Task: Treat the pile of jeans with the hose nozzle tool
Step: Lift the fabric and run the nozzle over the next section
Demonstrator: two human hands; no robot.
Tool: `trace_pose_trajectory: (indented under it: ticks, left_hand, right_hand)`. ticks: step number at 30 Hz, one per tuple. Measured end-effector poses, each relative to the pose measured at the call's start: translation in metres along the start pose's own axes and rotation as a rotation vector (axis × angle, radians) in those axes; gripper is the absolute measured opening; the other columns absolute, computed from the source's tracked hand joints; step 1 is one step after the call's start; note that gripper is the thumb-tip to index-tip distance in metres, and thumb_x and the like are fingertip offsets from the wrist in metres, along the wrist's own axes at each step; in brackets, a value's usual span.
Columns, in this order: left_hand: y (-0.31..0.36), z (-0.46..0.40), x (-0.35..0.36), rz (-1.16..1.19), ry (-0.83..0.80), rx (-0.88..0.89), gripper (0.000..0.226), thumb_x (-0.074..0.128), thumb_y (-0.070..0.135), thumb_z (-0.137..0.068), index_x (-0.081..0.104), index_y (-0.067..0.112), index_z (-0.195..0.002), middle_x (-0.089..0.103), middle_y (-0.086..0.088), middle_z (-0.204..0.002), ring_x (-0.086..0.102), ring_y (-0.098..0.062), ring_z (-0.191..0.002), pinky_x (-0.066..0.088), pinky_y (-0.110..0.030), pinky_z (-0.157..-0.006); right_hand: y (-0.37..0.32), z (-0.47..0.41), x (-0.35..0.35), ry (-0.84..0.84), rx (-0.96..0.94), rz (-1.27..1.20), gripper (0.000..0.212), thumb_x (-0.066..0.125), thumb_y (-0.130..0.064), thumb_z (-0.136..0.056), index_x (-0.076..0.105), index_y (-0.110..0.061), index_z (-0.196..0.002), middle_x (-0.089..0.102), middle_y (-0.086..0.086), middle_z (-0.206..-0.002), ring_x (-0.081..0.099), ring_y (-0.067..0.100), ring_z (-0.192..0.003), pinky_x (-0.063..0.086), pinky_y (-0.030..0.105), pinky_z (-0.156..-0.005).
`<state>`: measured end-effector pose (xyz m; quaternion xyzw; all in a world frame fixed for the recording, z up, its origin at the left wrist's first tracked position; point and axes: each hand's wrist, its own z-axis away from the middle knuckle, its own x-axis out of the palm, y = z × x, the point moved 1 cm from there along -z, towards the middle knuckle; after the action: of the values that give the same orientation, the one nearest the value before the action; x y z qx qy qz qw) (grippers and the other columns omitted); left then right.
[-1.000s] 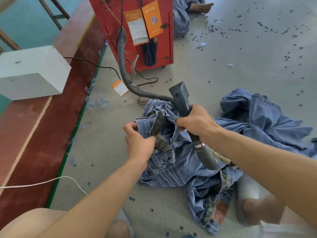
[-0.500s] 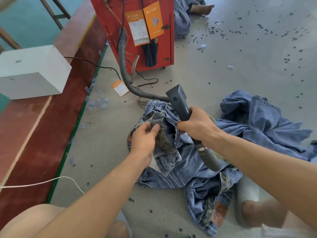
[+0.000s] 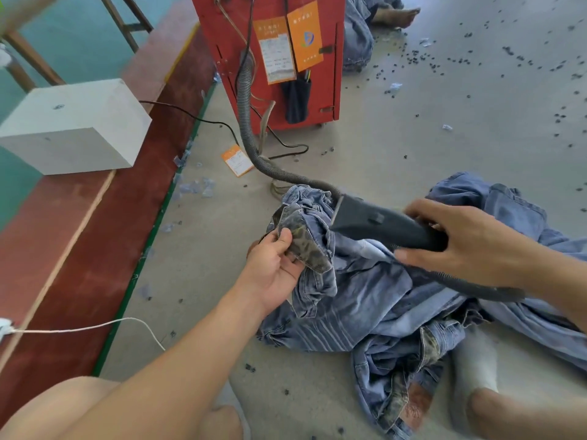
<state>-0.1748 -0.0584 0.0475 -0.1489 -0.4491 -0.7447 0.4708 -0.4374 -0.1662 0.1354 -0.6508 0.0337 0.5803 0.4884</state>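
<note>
The nozzle has swung over since a second ago — then it stood nearly upright above the jeans, and now it lies almost level, its flat mouth turned left toward the fold of cloth the left hand lifts. The right hand wraps the black handle, fingers over the top and thumb beneath. The left hand has also shifted its hold: it now pinches a dark, mottled strip of denim (a waistband lining, by the look of it) between thumb and fingers, raised just beside the nozzle mouth. I judge the treating of this garment is about to begin, with the mouth near the cloth but not clearly touching it.

The pile of jeans lies crumpled on the grey concrete floor, spreading right and toward the camera. Behind it stands a red machine with orange tags, from which the ribbed hose curves down to the tool. To the left runs a red-brown ledge bearing a white box. A white cord crosses the ledge, and small dark bits — scattered widely — dot the floor.
</note>
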Motion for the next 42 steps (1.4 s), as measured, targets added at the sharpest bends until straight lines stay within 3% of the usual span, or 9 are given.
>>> trace_pose_trajectory:
  ticks: [7, 11, 16, 20, 27, 30, 33, 39, 42]
  left_hand:
    - [-0.008, -0.004, 0.006, 0.014, -0.043, -0.016, 0.028, 0.037, 0.007, -0.11, 0.062, 0.007, -0.123, 0.076, -0.013, -0.106, 0.077, -0.022, -0.088, 0.065, -0.035, -0.073]
    - [-0.006, -0.008, 0.008, -0.003, -0.043, -0.004, 0.028, 0.035, 0.008, -0.111, 0.061, 0.007, -0.122, 0.072, -0.015, -0.108, 0.074, -0.023, -0.088, 0.065, -0.037, -0.077]
    - [0.001, -0.007, 0.011, -0.022, -0.097, -0.011, 0.028, 0.036, 0.008, -0.111, 0.061, 0.006, -0.124, 0.071, -0.017, -0.111, 0.072, -0.026, -0.095, 0.064, -0.039, -0.082]
    - [-0.005, -0.005, 0.012, -0.036, -0.112, -0.018, 0.034, 0.035, 0.007, -0.11, 0.054, 0.006, -0.139, 0.071, -0.018, -0.12, 0.074, -0.027, -0.099, 0.063, -0.04, -0.081]
    - [-0.008, 0.002, 0.018, -0.192, -0.165, -0.027, 0.036, 0.037, 0.008, -0.11, 0.055, 0.004, -0.141, 0.067, -0.021, -0.13, 0.071, -0.03, -0.108, 0.061, -0.042, -0.087]
    - [0.0, 0.001, 0.018, -0.154, -0.136, 0.008, 0.032, 0.038, 0.008, -0.11, 0.059, 0.003, -0.134, 0.07, -0.02, -0.122, 0.072, -0.028, -0.103, 0.062, -0.042, -0.085]
    - [0.001, 0.002, 0.016, -0.188, -0.127, 0.005, 0.031, 0.038, 0.008, -0.11, 0.061, 0.006, -0.131, 0.071, -0.019, -0.12, 0.071, -0.029, -0.101, 0.062, -0.041, -0.082]
    - [-0.007, 0.01, 0.019, -0.329, -0.187, -0.048, 0.036, 0.035, 0.004, -0.11, 0.057, 0.007, -0.138, 0.069, -0.021, -0.127, 0.072, -0.029, -0.105, 0.062, -0.045, -0.089]
    - [-0.007, 0.009, 0.018, -0.342, -0.135, -0.038, 0.039, 0.034, 0.001, -0.11, 0.055, 0.008, -0.142, 0.065, -0.024, -0.135, 0.069, -0.032, -0.108, 0.058, -0.051, -0.095]
  right_hand:
    - [0.007, 0.007, 0.016, -0.158, -0.095, 0.085, 0.012, 0.07, -0.049, -0.091, 0.061, -0.042, -0.094, 0.064, -0.016, -0.08, 0.061, 0.007, -0.07, 0.045, 0.023, -0.062]
    - [0.003, -0.003, 0.024, -0.063, -0.089, 0.021, 0.022, 0.066, -0.05, -0.093, 0.066, -0.028, -0.099, 0.063, -0.01, -0.07, 0.061, 0.005, -0.067, 0.041, 0.023, -0.058]
    - [0.006, 0.0, 0.025, 0.021, -0.024, -0.018, 0.039, 0.057, -0.062, -0.092, 0.065, -0.03, -0.113, 0.064, -0.009, -0.069, 0.062, 0.007, -0.062, 0.045, 0.026, -0.053]
    - [0.005, 0.001, 0.024, -0.043, -0.008, 0.0, 0.038, 0.052, -0.071, -0.087, 0.061, -0.038, -0.102, 0.066, -0.022, -0.081, 0.063, 0.008, -0.063, 0.049, 0.026, -0.056]
    - [-0.006, -0.014, 0.018, 0.18, 0.104, 0.008, 0.028, 0.055, -0.062, -0.09, 0.056, -0.034, -0.088, 0.064, -0.007, -0.063, 0.06, 0.006, -0.052, 0.044, 0.025, -0.05]
    - [-0.003, -0.008, -0.001, 0.02, 0.053, -0.036, 0.03, 0.055, -0.065, -0.085, 0.059, -0.036, -0.089, 0.066, -0.02, -0.065, 0.06, 0.003, -0.048, 0.042, 0.017, -0.043]
    - [-0.008, -0.003, 0.008, -0.083, 0.027, -0.006, 0.026, 0.057, -0.067, -0.086, 0.059, -0.041, -0.087, 0.067, -0.023, -0.072, 0.063, 0.003, -0.056, 0.045, 0.017, -0.05]
    - [-0.014, -0.022, 0.021, 0.179, 0.137, -0.013, 0.026, 0.06, -0.056, -0.091, 0.059, -0.03, -0.086, 0.061, -0.006, -0.058, 0.058, 0.007, -0.048, 0.044, 0.025, -0.049]
    - [-0.008, -0.015, -0.001, 0.065, 0.141, -0.136, 0.026, 0.062, -0.05, -0.094, 0.059, -0.028, -0.081, 0.062, -0.006, -0.05, 0.056, 0.007, -0.037, 0.043, 0.02, -0.041]
